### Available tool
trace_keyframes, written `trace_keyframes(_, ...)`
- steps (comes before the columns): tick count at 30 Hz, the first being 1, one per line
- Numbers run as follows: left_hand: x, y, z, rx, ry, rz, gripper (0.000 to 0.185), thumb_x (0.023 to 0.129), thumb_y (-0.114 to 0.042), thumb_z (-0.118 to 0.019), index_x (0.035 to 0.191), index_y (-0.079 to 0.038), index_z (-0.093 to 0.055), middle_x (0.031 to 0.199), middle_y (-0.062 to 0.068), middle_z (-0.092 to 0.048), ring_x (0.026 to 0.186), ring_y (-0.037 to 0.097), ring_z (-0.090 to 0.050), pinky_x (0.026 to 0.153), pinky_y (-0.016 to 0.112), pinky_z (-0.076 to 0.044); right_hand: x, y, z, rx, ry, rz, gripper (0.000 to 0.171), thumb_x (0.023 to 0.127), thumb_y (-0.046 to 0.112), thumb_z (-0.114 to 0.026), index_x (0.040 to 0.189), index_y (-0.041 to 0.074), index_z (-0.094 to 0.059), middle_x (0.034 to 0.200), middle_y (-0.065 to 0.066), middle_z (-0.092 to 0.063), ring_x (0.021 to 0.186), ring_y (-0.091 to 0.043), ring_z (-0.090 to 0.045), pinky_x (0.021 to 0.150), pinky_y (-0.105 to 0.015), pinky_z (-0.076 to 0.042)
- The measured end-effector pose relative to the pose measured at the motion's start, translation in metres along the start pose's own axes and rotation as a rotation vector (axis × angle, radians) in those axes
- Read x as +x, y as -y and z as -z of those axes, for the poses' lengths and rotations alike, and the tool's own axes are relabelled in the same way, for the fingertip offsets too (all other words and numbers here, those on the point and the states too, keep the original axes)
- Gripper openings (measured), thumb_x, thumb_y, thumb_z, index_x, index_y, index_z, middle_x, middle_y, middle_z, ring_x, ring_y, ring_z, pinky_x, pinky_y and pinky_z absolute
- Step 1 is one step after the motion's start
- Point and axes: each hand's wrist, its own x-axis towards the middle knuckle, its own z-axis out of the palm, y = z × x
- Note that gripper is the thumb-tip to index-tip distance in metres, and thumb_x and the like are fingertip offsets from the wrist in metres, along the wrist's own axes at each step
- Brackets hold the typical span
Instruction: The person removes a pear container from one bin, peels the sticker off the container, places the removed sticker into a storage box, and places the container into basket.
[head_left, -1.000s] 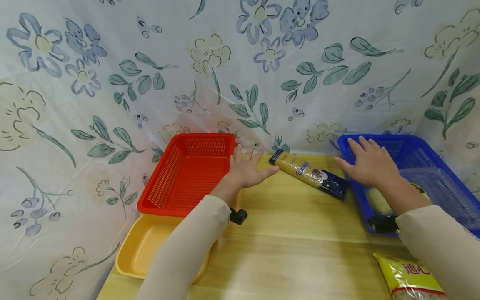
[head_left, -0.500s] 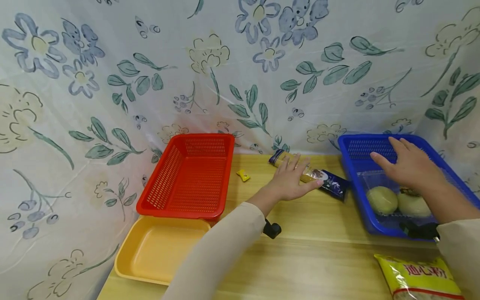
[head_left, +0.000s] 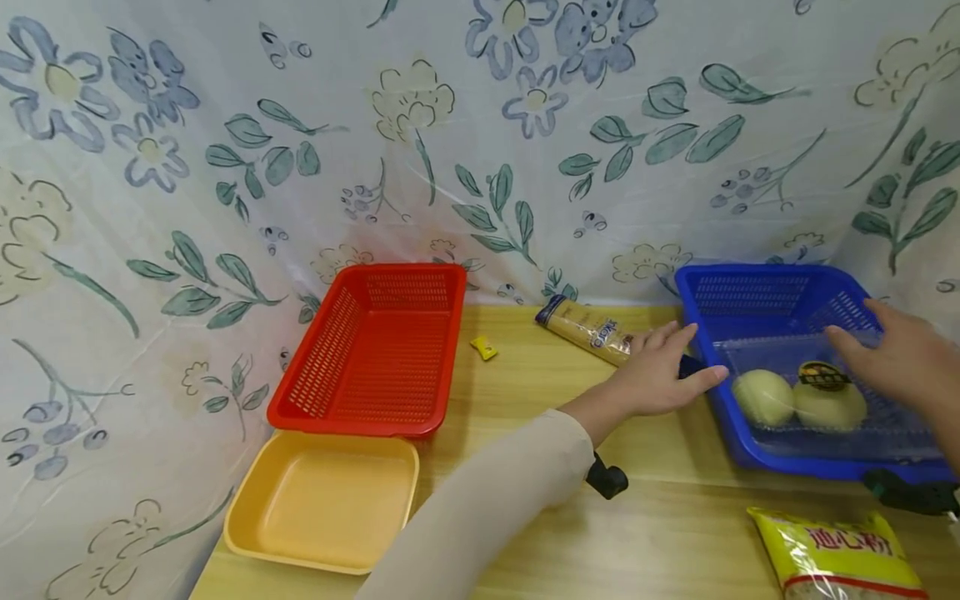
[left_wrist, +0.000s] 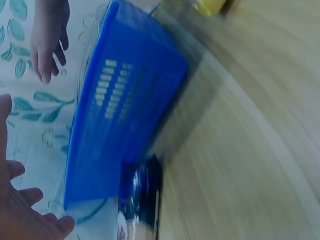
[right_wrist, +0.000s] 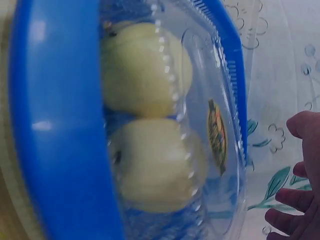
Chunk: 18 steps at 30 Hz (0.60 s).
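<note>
Yellow tray [head_left: 322, 500] far L on desk [head_left: 510, 400], red basket [head_left: 405, 358] just behind. Candy [head_left: 484, 347] R of it, then pasta pack [head_left: 585, 327], slanted. L hand [head_left: 648, 375] nr blue basket's [head_left: 742, 296] L rim, fingers spread, holding nothing. Clear box [head_left: 772, 354] w/ 2 pale fruits [head_left: 762, 397] sits in blue basket; yellow bag [head_left: 840, 554] in front. R hand [head_left: 911, 362] by basket's R side, fingers apart, nothing held.

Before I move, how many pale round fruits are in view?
2, side by side in the clear clamshell in the blue basket: the left fruit; the right fruit, partly behind the dark label.
</note>
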Motion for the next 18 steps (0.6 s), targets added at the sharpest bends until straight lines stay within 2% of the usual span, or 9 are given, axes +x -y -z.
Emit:
trace_keyframes(5,0.016,-0.037,-0.016,0.040,-0.022,0.002,0.071,0.102,-0.066,-0.036,0.163,-0.040,-0.012,0.168,-0.019,-0.015,0.158,0.008,-0.013,0.126,0.033,-0.023,-0.012,-0.010,0.002,0.067,-0.094,-0.085,0.080,0.106,0.044,-0.033,0.157,-0.011,-0.005,0.157,-0.045,-0.011,0.136,-0.069,-0.023,0.103,-0.079,-0.029)
trace_keyframes(8,0.020,-0.055,-0.027,0.032,-0.013,-0.019,0.070,0.101,-0.065,-0.041,0.162,-0.042,-0.015,0.165,-0.025,-0.016,0.156,0.002,-0.014,0.125,0.028,-0.024,-0.009,-0.027,-0.006,0.144,-0.149,-0.123,0.076,0.106,0.038,-0.037,0.157,-0.011,-0.011,0.157,-0.045,-0.015,0.136,-0.068,-0.026,0.099,-0.078,-0.032)
trace_keyframes(9,0.020,-0.060,-0.030,0.013,-0.004,-0.023,0.070,0.101,-0.064,-0.043,0.161,-0.044,-0.015,0.165,-0.027,-0.016,0.155,0.000,-0.014,0.124,0.028,-0.027,-0.005,-0.036,-0.012,0.169,-0.171,-0.135,0.077,0.106,0.041,-0.036,0.158,-0.010,-0.012,0.156,-0.045,-0.017,0.134,-0.068,-0.029,0.094,-0.078,-0.035)
trace_keyframes(12,0.022,-0.071,-0.039,-0.053,0.021,-0.011,0.070,0.099,-0.063,-0.050,0.159,-0.050,-0.016,0.162,-0.031,-0.013,0.153,-0.005,-0.016,0.119,0.028,-0.035,0.012,-0.071,-0.030,0.214,-0.189,-0.164,0.080,0.105,0.046,-0.036,0.159,-0.007,-0.012,0.158,-0.044,-0.015,0.136,-0.068,-0.028,0.089,-0.078,-0.037)
trace_keyframes(15,0.023,-0.077,-0.045,-0.139,0.019,0.027,0.073,0.096,-0.061,-0.056,0.157,-0.052,-0.016,0.161,-0.032,-0.016,0.152,-0.005,-0.019,0.115,0.028,-0.040,0.030,-0.111,-0.049,0.180,-0.194,-0.152,0.085,0.103,0.053,-0.033,0.160,-0.006,-0.012,0.156,-0.046,-0.019,0.128,-0.069,-0.034,0.083,-0.077,-0.039)
trace_keyframes(16,0.024,-0.078,-0.046,-0.168,0.017,0.040,0.075,0.096,-0.061,-0.058,0.157,-0.052,-0.017,0.160,-0.032,-0.018,0.152,-0.004,-0.020,0.115,0.029,-0.040,0.034,-0.119,-0.052,0.173,-0.172,-0.157,0.083,0.104,0.050,-0.036,0.159,-0.007,-0.011,0.157,-0.045,-0.017,0.129,-0.070,-0.033,0.088,-0.078,-0.039)
trace_keyframes(18,0.024,-0.080,-0.048,-0.200,0.013,0.048,0.077,0.095,-0.060,-0.060,0.158,-0.049,-0.017,0.160,-0.031,-0.021,0.153,-0.002,-0.021,0.120,0.030,-0.035,0.034,-0.126,-0.056,0.154,-0.168,-0.148,0.085,0.103,0.052,-0.034,0.159,-0.008,-0.011,0.155,-0.046,-0.019,0.125,-0.070,-0.035,0.087,-0.078,-0.039)
